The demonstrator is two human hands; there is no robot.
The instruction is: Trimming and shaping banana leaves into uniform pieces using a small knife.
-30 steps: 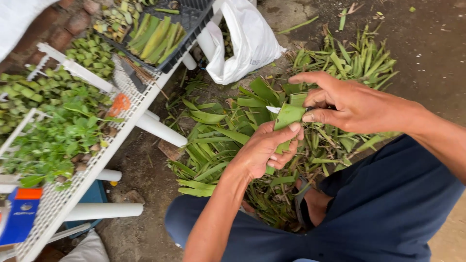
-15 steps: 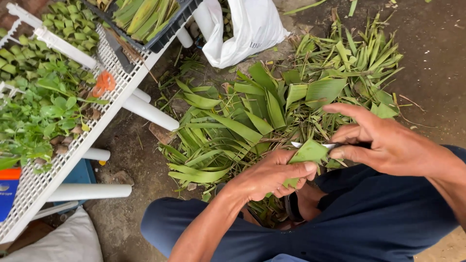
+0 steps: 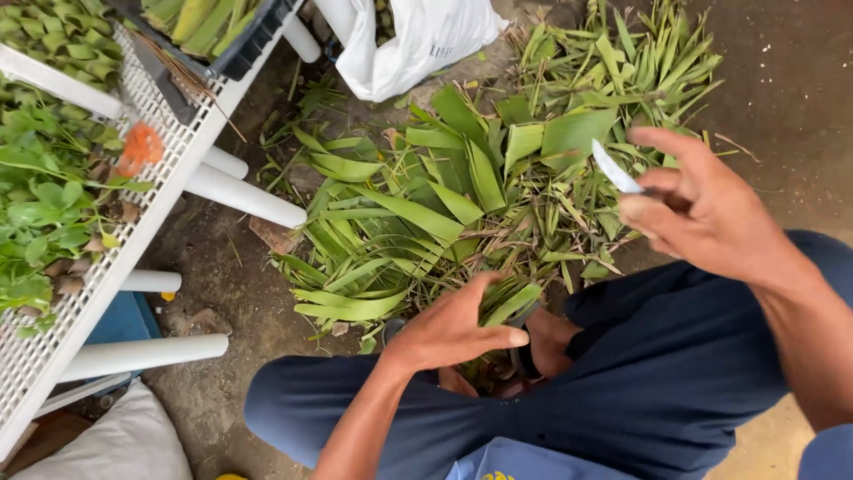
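My right hand (image 3: pixel 702 209) grips a small knife (image 3: pixel 615 168), its pale blade pointing up and to the left over a heap of cut green leaves (image 3: pixel 426 213) on the ground. My left hand (image 3: pixel 458 324) reaches down between my knees and closes around a bundle of long leaves (image 3: pixel 514 302) at the near edge of the heap. My legs in dark blue trousers frame the lower part of the view.
A white mesh rack (image 3: pixel 107 258) on white pipe legs (image 3: pixel 244 196) stands at left, loaded with small green plants (image 3: pixel 40 204). A dark crate of leaves (image 3: pixel 222 27) sits on its far end. A white plastic bag (image 3: pixel 413 40) lies behind the heap.
The leaf piece held between both hands is gone. My right hand has lifted away to the right with the knife, and my left hand has dropped onto the leaves near my knees.
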